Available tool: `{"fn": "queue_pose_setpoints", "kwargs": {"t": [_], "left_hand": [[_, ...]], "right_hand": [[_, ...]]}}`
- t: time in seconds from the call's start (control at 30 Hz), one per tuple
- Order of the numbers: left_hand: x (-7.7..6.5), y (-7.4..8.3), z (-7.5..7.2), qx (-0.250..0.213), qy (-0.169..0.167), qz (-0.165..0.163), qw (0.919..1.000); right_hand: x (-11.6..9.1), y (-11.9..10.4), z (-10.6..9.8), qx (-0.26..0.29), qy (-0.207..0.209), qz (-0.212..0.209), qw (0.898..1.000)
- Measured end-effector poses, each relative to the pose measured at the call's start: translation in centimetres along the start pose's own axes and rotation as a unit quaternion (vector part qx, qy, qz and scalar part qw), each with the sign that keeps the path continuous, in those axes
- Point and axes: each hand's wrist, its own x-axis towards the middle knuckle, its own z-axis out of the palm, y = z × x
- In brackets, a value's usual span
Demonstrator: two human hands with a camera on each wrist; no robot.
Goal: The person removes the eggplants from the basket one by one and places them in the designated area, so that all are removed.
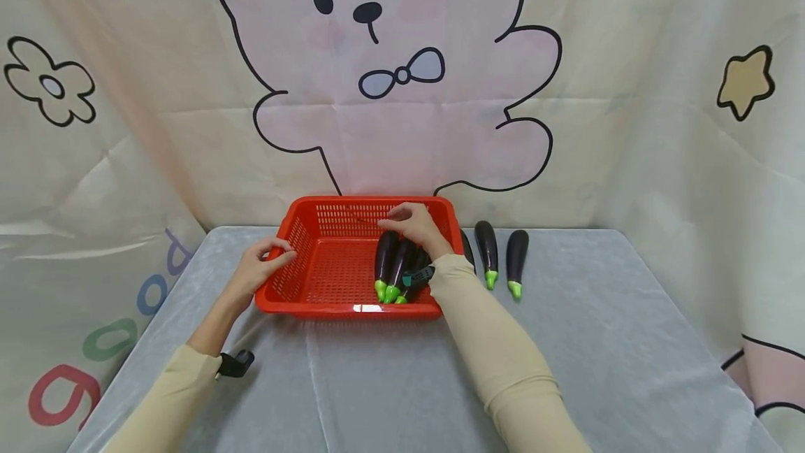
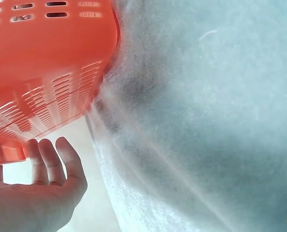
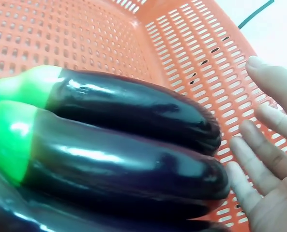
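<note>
Three eggplants (image 3: 128, 150) in red basket (image 1: 302, 307), right part, side by side, near-black purple, glossy with white highlights, rounded blunt ends, bright green caps (image 3: 12, 140) facing the person. Third one partly covered by the right wrist. Right hand (image 1: 411, 222) over their blunt ends, fingers apart, nothing held. Left hand (image 1: 254, 268) pinches basket's left rim, thumb on the inner side, fingers outside. Three outer eggplants (image 1: 486, 247) on gray table (image 1: 597, 327), right of basket, same look; nearest partly hidden.
</note>
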Motion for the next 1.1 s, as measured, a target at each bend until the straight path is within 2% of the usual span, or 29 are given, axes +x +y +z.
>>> {"fn": "queue_pose_setpoints", "kwargs": {"t": [0.13, 0.27, 0.6, 0.8, 1.1], "left_hand": [[0.1, 0.1, -0.2, 0.006, 0.002, 0.002, 1.0], [0.3, 0.0, -0.3, 0.011, 0.003, 0.001, 0.9999], [0.5, 0.1, -0.4, 0.011, -0.004, 0.003, 0.9999], [0.5, 0.2, -0.4, 0.009, -0.012, 0.006, 0.9999], [-1.6, 2.9, 0.0, 0.0, -0.016, 0.005, 0.9999]], "right_hand": [[0.0, 0.2, 0.3, 0.029, 0.019, 0.005, 0.999], [0.1, 0.5, 0.6, 0.043, 0.021, 0.015, 0.999], [-0.2, 0.8, 0.5, -0.025, -0.008, -0.002, 1.0], [-0.2, 1.2, 0.8, -0.049, -0.025, 0.004, 0.998], [-0.6, 1.0, 1.0, -0.088, -0.077, 0.008, 0.993]]}}
